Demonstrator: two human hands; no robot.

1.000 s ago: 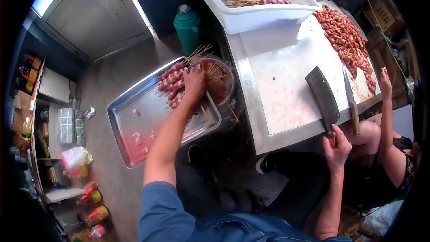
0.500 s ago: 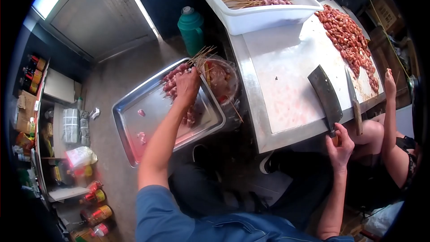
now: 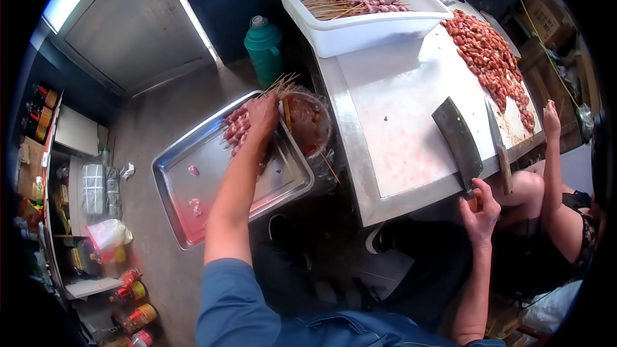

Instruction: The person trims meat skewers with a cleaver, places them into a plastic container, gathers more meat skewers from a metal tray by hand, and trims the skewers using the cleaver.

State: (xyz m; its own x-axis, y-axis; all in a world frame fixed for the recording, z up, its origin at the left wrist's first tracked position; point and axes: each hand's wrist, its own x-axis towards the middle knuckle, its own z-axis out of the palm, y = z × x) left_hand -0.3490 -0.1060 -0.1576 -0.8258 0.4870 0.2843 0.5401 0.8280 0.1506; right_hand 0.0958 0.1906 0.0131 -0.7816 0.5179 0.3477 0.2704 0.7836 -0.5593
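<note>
My left hand (image 3: 262, 114) is closed around a bunch of meat skewers (image 3: 236, 130) over the far right corner of a metal tray (image 3: 168, 215). The bare stick ends poke out beyond my fingers, and the forearm covers part of the meat. A few loose meat bits lie in the tray. My right hand (image 3: 481, 213) grips the handle of a cleaver (image 3: 457, 136), whose dark blade rests on the white cutting board (image 3: 392, 122). Right of the blade lies a long knife (image 3: 499, 144) with a wooden handle.
A white tub (image 3: 360, 29) of skewers and a heap of cut meat (image 3: 488, 58) occupy the table. Beside the tray are a plastic-lined bucket (image 3: 315, 125) and a green thermos (image 3: 263, 51). Another person's hand (image 3: 551, 119) is at the right. Shelves (image 3: 77, 132) and bottles line the left.
My left hand has shifted slightly farther away, toward the stick ends, with the skewers drawn closer together. The cleaver stays in place in my right hand. The whole view has shifted a little.
</note>
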